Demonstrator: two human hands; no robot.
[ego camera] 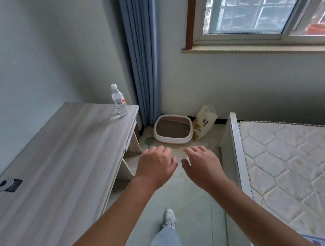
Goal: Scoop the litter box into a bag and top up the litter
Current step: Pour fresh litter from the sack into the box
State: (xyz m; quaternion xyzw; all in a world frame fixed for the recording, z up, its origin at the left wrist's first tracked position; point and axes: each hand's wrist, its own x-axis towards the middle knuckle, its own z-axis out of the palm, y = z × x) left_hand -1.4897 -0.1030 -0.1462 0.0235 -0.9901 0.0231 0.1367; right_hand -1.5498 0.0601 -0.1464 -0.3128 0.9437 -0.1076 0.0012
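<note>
Cream tile floor (pixel 195 196) lies beneath the left hand (pixel 156 165) and right hand (pixel 202 164). Both reach forward palms down, fingers loosely spread, holding nothing. The step in hand appears to be the approach and tool pickup. Beyond the fingertips, the litter box (pixel 173 141) sits on the floor in the corner, well apart from both hands. It is a rounded rectangular tray with a smooth white plastic rim and a level bed of fine grey-brown litter (pixel 170 129). A small grey scoop (pixel 149 141) lies flat on the tile just left of the box; crouch first, then grip its handle, which is too small to make out clearly. The litter bag (pixel 204 123), a creased yellow-and-white sack with a crumpled top, leans on the wall just right of the box. It will likely slump, so support its base when pouring. No waste bag is visible. A wood-grain desk (pixel 65 156) carrying a clear ribbed bottle (pixel 119 100) flanks the left, a quilted mattress (pixel 291 163) the right.
</note>
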